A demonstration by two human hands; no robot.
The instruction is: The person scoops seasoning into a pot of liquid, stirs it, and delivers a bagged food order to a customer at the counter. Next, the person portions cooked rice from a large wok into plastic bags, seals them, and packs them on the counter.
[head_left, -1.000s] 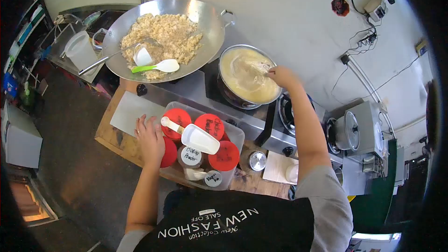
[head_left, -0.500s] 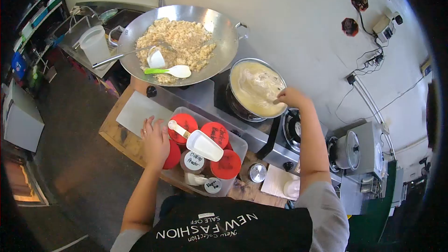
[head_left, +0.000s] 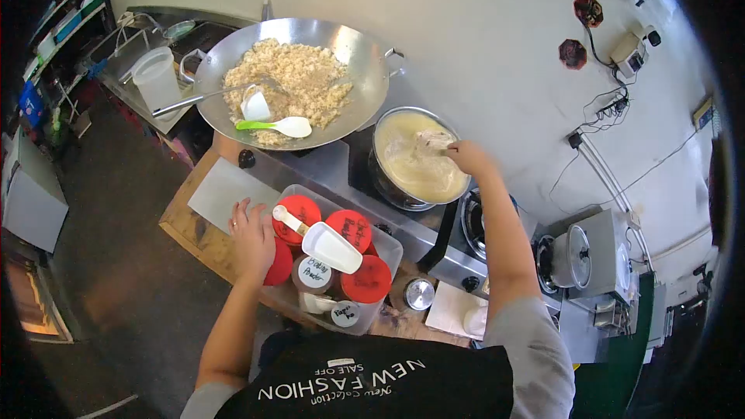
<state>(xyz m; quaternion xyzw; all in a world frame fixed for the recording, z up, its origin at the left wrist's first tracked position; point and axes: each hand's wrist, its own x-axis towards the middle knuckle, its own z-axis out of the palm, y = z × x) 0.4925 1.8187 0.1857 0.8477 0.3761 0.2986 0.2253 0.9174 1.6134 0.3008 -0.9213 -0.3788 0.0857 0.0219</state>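
My right hand (head_left: 472, 160) is closed on the handle of what looks like a whisk (head_left: 434, 142), whose head sits in the pale creamy liquid. That liquid fills a metal pot (head_left: 379, 157) on the stove. My left hand (head_left: 252, 234) lies with fingers apart at the left edge of a clear plastic tub (head_left: 397, 252), beside a red-lidded jar (head_left: 279, 265). More red-lidded jars (head_left: 366, 279) and a baking powder jar (head_left: 314, 272) stand in the tub. Across their lids rests a white scoop (head_left: 332, 246).
A large wok (head_left: 369, 70) of crumbly pale food stands behind, with a green-handled spatula (head_left: 291, 126) and a long-handled metal ladle (head_left: 190, 101) in it. A white board (head_left: 225, 190) lies left of the tub. A lidded pot (head_left: 573, 260) stands at right.
My right hand has moved slightly left and up over the pot, and the liquid's surface has shifted. The whole view has shifted a little. My left hand stays beside the tub.
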